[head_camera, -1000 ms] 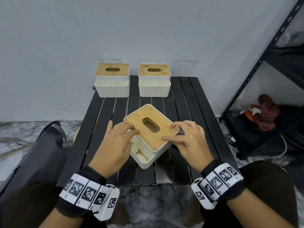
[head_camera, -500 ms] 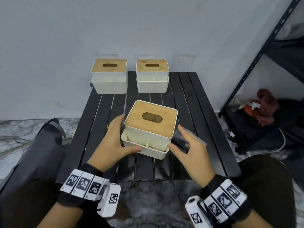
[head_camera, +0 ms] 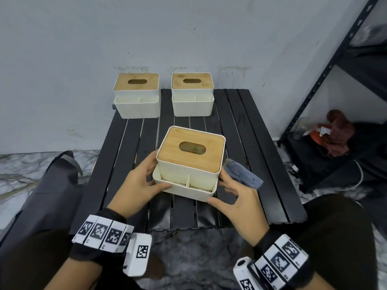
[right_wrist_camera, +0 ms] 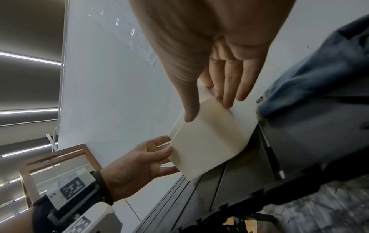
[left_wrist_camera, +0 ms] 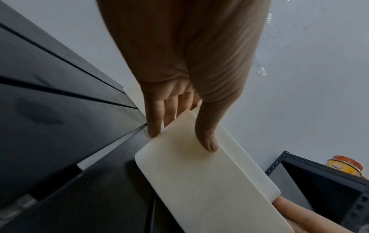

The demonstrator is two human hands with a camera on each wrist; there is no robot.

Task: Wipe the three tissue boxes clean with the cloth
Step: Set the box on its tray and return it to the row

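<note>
At frame centre, the white tissue box with bamboo lid (head_camera: pixel 189 162) is only pressed between the spread fingers of the left hand (head_camera: pixel 136 185) and right hand (head_camera: pixel 238 204), so it may slip if lifted, and the blue-grey cloth (head_camera: pixel 243 174) lies unheld just right of it.

- Three tissue boxes: the near box (head_camera: pixel 203 177), and at the far edge of the table the far left box (head_camera: pixel 137 107) and the far right box (head_camera: pixel 192 106).
- Three wooden lids (head_camera: pixel 211 158), one on each box, each with one oval slot.
- Two front compartments on the near box, split by one divider.
- One blue-grey cloth (head_camera: pixel 243 174).
- One black slatted table (head_camera: pixel 251 132).
- Two hands: the left hand (head_camera: pixel 136 185) and the right hand (head_camera: pixel 238 204).
- Two marker wristbands (head_camera: pixel 102 231), one on each wrist.
- One black metal rack (head_camera: pixel 327 65).
- One dark bag (head_camera: pixel 41 185) on the floor.
- One orange-lidded jar (left_wrist_camera: pixel 344 163) on the rack.
</note>
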